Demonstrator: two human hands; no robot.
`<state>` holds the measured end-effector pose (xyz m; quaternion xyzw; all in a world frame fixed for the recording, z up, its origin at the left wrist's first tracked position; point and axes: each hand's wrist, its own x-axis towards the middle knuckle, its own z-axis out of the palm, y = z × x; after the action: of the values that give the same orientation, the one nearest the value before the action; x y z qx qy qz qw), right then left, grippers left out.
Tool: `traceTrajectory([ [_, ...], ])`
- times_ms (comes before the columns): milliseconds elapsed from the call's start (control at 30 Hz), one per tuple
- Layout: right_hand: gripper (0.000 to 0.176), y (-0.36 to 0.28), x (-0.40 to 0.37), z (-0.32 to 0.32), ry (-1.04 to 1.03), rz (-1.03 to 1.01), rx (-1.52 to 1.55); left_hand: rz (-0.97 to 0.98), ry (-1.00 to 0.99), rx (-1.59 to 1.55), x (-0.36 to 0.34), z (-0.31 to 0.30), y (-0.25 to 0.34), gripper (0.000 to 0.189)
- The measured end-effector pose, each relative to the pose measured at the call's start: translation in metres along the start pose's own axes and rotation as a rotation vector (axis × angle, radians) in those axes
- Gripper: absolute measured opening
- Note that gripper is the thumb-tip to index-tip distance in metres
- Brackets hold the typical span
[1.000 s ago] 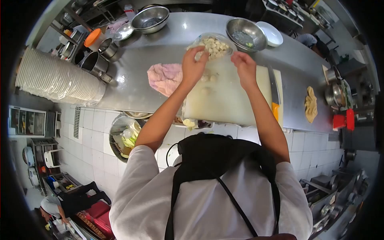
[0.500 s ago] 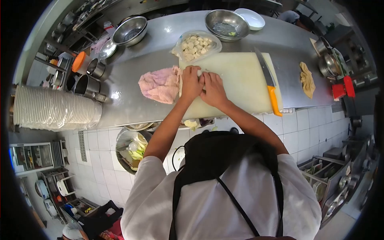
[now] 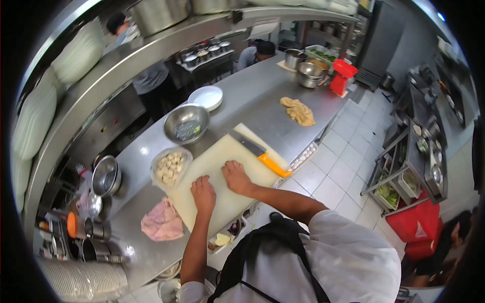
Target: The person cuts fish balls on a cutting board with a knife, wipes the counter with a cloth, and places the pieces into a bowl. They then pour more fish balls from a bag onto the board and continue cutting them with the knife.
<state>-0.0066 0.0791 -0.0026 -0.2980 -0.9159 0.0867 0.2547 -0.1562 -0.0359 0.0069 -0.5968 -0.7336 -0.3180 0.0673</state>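
My left hand (image 3: 203, 193) rests on the left part of the pale cutting board (image 3: 222, 197), fingers forward and slightly bent, with nothing visible in it. A short way to the right, my right hand (image 3: 235, 177) lies on the board with its fingers spread a little. A knife with an orange handle (image 3: 274, 165) lies along the board's right side, apart from my hands. Beyond the left hand, a clear plastic bag (image 3: 171, 167) holds pale cut chunks. A pink cloth (image 3: 162, 220) lies crumpled at the board's left edge.
Behind the board stand a metal bowl (image 3: 186, 124) and a white bowl (image 3: 206, 98). A tan cloth (image 3: 298, 111) and a red device (image 3: 343, 77) are farther right. Overhead runs a metal shelf (image 3: 126, 60). Other people (image 3: 151, 80) stand across the table.
My hands have moved apart; they were together at the board's left edge beside the pink cloth. My view has turned right, showing the shelf and people across the table.
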Motion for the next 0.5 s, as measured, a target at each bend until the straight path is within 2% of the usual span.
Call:
traceTrajectory([
  [100, 0.031, 0.0, -0.001, -0.001, 0.014, -0.024, 0.103, 0.07, 0.023, 0.078, 0.005, 0.007, 0.01, 0.045],
  [200, 0.042, 0.015, -0.001, 0.018, 0.086, -0.094, 0.067, 0.112, 0.034, 0.162, -0.004, 0.006, 0.004, 0.048],
  [233, 0.04, 0.014, 0.005, 0.001, -0.007, -0.069, 0.114, 0.098, 0.011, 0.161, -0.005, 0.005, 0.005, 0.048],
  [267, 0.039, 0.005, 0.01, -0.026, -0.111, 0.08, 0.098, 0.072, 0.007, 0.129, -0.005, 0.001, 0.009, 0.047],
  [300, 0.04, 0.021, 0.007, -0.02, 0.111, 0.013, 0.177, 0.066, 0.006, 0.132, -0.008, -0.004, 0.013, 0.046],
  [333, 0.043, 0.021, 0.005, -0.053, 0.138, 0.013, 0.175, 0.057, -0.025, 0.161, -0.01, -0.007, 0.014, 0.046],
  [367, 0.044, 0.023, 0.003, -0.08, 0.095, 0.114, 0.119, 0.056, -0.045, 0.182, -0.01, -0.008, 0.014, 0.047],
  [433, 0.042, 0.06, -0.012, -0.093, 0.101, 0.084, 0.075, 0.045, -0.027, 0.226, -0.005, -0.008, 0.016, 0.052],
  [500, 0.044, 0.07, -0.03, -0.124, -0.054, 0.219, 0.006, 0.028, -0.049, 0.246, -0.007, -0.007, 0.019, 0.056],
])
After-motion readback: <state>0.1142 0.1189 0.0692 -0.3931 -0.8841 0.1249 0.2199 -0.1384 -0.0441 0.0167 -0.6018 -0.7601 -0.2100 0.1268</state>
